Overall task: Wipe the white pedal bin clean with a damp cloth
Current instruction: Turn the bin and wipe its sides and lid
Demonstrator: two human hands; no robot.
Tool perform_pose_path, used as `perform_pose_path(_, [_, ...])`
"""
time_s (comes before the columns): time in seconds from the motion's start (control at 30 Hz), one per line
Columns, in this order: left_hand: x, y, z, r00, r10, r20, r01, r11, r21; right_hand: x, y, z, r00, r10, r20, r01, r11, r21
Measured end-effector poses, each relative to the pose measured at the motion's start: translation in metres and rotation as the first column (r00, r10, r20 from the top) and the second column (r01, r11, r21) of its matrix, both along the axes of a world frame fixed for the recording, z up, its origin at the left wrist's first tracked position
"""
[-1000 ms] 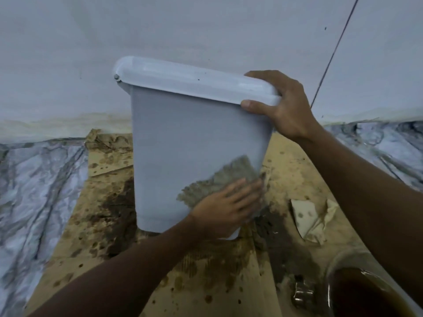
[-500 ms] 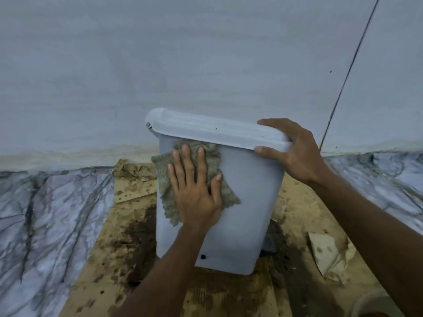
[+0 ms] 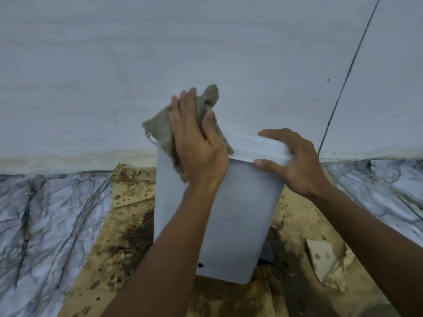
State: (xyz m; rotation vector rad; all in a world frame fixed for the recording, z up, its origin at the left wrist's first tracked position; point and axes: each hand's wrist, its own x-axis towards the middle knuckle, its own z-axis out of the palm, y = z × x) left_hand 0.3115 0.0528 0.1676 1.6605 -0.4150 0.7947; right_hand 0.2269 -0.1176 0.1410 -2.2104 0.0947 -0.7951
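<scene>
on the far half of a stained brown cardboard sheet (image 3: 128,236), close to the white wall (image 3: 206,42), stands the white plastic pedal bin (image 3: 229,225), upright. the sheet lies on a grey-veined marble floor (image 3: 45,225).

left hand (image 3: 196,143) lies flat on a grey-green rag cloth (image 3: 160,131), fingers stretched out, pressing it over the left end of the bin's lid (image 3: 258,149); one tip of the cloth sticks up past the fingers. right hand (image 3: 295,163) clasps the right end of the lid, thumb on the front edge, fingers curled over the top, steadying the bin.

step in hand, as i read it: wiping the lid and its left corner. next move likely calls for dragging the cloth along the lid toward the right hand, which would have to shift its grip or lift. a small dark spot (image 3: 200,265) low on the front wall looks unwiped.

hard to make out: the lid's top face and hinge are mostly under cloth and hands. the dark pedal (image 3: 266,251) only peeks out at the bin's lower right. back and sides hidden. a torn paper scrap (image 3: 325,264) lies near the sheet's right edge; a rounded shape at the bottom right corner is cut off, cannot identify.
</scene>
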Motion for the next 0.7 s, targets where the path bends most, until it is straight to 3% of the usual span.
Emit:
perform_pose_path(0.07, [0.014,0.011,0.019,0.997,0.026,-0.066,0.007,0.889,0.458,-0.007,0.004,0.006,1.0,0.004,-0.031,-0.006,0.998,-0.055])
perform_pose_path(0.13, [0.021,0.027,0.037,0.984,-0.033,-0.175,0.147,0.7,0.698,-0.013,0.01,0.014,0.997,-0.01,-0.078,-0.003,0.987,-0.16])
perform_pose_path(0.23, [0.021,0.06,0.063,0.835,-0.231,-0.5,0.535,0.554,0.638,-0.023,0.023,0.025,0.985,-0.031,-0.167,-0.008,0.973,-0.23])
perform_pose_path(0.27, [0.019,0.072,0.07,0.79,-0.251,-0.56,0.603,0.488,0.631,-0.026,0.029,0.03,0.979,-0.043,-0.2,-0.009,0.968,-0.25])
perform_pose_path(0.33, [0.018,0.095,0.076,0.781,-0.224,-0.584,0.624,0.343,0.702,-0.034,0.04,0.039,0.962,-0.065,-0.264,-0.023,0.948,-0.317])
perform_pose_path(0.37, [0.016,0.104,0.075,0.784,-0.22,-0.58,0.62,0.317,0.718,-0.038,0.045,0.042,0.954,-0.068,-0.292,-0.039,0.937,-0.347])
perform_pose_path(0.57, [-0.009,0.122,0.054,0.805,-0.329,-0.493,0.591,0.369,0.718,-0.07,0.066,0.05,0.874,-0.071,-0.481,-0.17,0.883,-0.438])
perform_pose_path(0.7, [-0.03,0.127,0.049,0.849,-0.387,-0.359,0.5,0.372,0.782,-0.08,0.071,0.048,0.815,-0.112,-0.569,-0.242,0.826,-0.51])
